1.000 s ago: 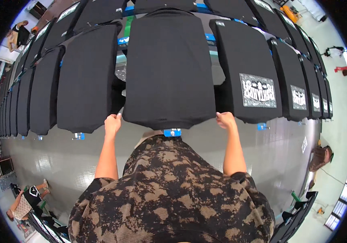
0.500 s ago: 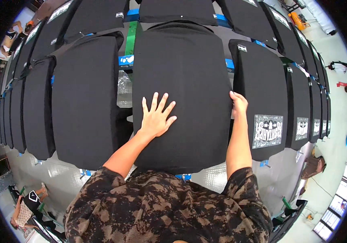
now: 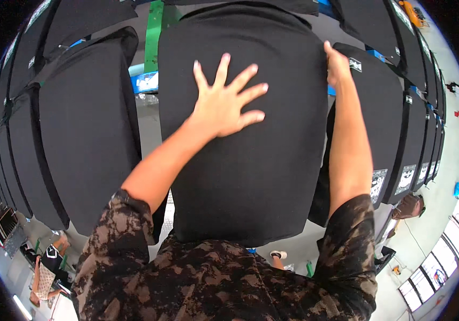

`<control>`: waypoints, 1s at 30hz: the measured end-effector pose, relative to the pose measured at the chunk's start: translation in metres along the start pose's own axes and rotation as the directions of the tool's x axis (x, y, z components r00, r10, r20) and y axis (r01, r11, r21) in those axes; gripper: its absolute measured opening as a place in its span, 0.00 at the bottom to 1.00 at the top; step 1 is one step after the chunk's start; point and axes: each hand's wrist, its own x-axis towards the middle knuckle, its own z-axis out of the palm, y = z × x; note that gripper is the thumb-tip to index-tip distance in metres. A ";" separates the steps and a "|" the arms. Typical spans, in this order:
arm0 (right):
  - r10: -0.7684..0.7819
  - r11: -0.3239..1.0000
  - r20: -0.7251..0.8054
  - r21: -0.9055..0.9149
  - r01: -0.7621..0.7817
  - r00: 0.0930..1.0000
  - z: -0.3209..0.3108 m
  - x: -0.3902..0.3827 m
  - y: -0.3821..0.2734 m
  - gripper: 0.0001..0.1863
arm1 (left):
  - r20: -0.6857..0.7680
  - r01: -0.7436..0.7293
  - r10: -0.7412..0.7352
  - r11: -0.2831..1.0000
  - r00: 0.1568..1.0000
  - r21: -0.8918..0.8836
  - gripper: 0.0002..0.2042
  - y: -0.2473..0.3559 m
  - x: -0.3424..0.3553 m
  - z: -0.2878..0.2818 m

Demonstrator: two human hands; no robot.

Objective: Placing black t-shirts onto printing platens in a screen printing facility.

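Observation:
A black T-shirt [image 3: 240,182] is stretched over a flat board right in front of me, with soft creases across its far end. My left hand [image 3: 221,109] lies flat on its upper middle, fingers spread and holding nothing. At the right edge of the same shirt is my right hand [image 3: 338,67], its thumb side up. The fingers of this hand are mostly hidden, wrapped over the edge. Close to its right lies another black T-shirt [image 3: 368,117] with a small white label [image 3: 355,65] and a pale printed patch [image 3: 378,183] near its lower end.
More boards with black shirts [image 3: 87,123] stretch away on both sides and in a row beyond. A green bar [image 3: 153,37] and a blue bracket [image 3: 145,82] show between boards. At lower left a person [image 3: 44,278] is nearby; a brown bag-like item [image 3: 408,206] is at right.
Both hands have slid away from me along the shirt, the left also a little to the right. My view has shifted closer, and the shirt looks larger.

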 end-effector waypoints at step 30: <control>-0.675 -0.001 0.254 -0.939 0.344 0.693 -0.044 -0.274 0.181 0.44 | -0.225 0.550 -0.506 0.806 0.832 0.221 0.39 0.055 -0.100 0.007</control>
